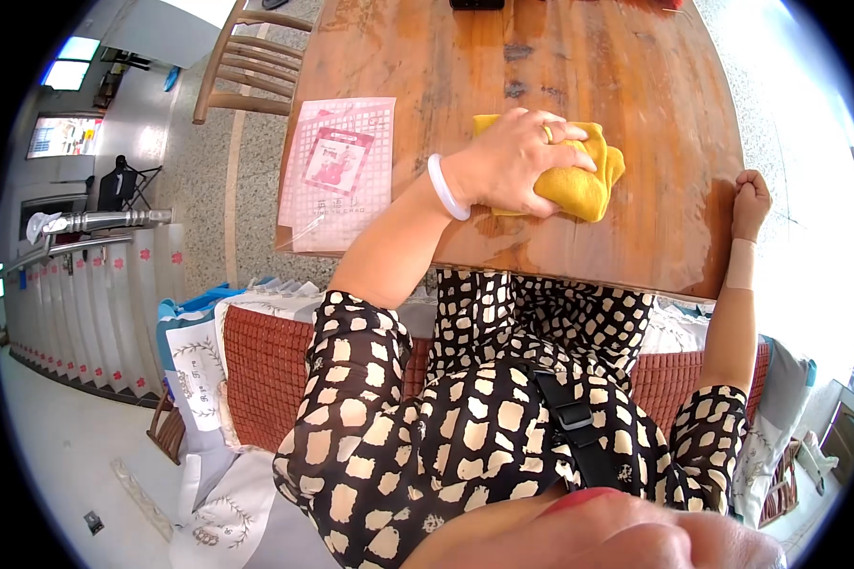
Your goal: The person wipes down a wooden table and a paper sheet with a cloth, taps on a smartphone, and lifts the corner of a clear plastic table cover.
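My left hand [517, 163], with a ring and a pale bangle at the wrist, presses down on a folded yellow cloth [584, 185]. Its thumb and fingers are bent over the cloth, which lies on a wooden table [655, 104]. The tabletop around the cloth shines as if wet. At the table's right edge is my right hand [751, 201], its fingers curled closed against the edge. Part of its grip is hidden. A pink-and-white printed sheet [375, 180] under a clear cover lies left of my left arm.
A wooden chair [256, 66] stands beyond the table's left side. Behind me is a seat with a reddish-brown woven mat [266, 375]. A dark object [477, 4] sits at the table's far edge. A metal railing [114, 220] and a flowered curtain [95, 303] are farther left.
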`<state>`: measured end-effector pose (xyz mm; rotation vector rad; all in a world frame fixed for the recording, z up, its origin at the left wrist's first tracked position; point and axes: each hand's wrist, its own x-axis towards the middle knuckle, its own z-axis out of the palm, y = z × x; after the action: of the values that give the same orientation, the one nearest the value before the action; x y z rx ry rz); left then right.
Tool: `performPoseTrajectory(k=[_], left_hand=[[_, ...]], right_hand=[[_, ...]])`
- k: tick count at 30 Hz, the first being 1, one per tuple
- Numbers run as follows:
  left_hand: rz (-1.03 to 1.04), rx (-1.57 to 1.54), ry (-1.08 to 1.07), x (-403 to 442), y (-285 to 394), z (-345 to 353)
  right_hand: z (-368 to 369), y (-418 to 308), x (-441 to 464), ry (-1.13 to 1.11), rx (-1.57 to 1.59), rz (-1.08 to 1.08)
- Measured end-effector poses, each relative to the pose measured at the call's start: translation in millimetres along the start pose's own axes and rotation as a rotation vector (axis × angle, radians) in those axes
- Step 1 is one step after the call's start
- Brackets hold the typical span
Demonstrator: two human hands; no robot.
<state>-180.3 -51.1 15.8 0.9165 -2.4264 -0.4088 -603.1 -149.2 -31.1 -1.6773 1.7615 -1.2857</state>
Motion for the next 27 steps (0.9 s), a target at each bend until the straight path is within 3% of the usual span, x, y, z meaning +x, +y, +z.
performPoseTrajectory(k=[8, 12, 18, 22, 27], left_hand=[[-0.21, 0.22, 0.177, -7, -33, -6], [-0.553, 0.357, 0.385, -19, -61, -13], [-0.97, 0.646, 0.436, -37, -84, -31], [-0.852, 0.693, 0.483, -37, -92, -26], [-0.694, 0.574, 0.38, -11, -80, -8]], right_hand=[[0, 9, 3, -0.007, 0.057, -0.011], [1, 12, 5, -0.008, 0.067, -0.035], [1, 12, 5, -0.024, 0.055, -0.028], [6, 8, 5, 0.008, 0.011, -0.04], [9, 10, 7, 0.0, -0.05, -0.02]])
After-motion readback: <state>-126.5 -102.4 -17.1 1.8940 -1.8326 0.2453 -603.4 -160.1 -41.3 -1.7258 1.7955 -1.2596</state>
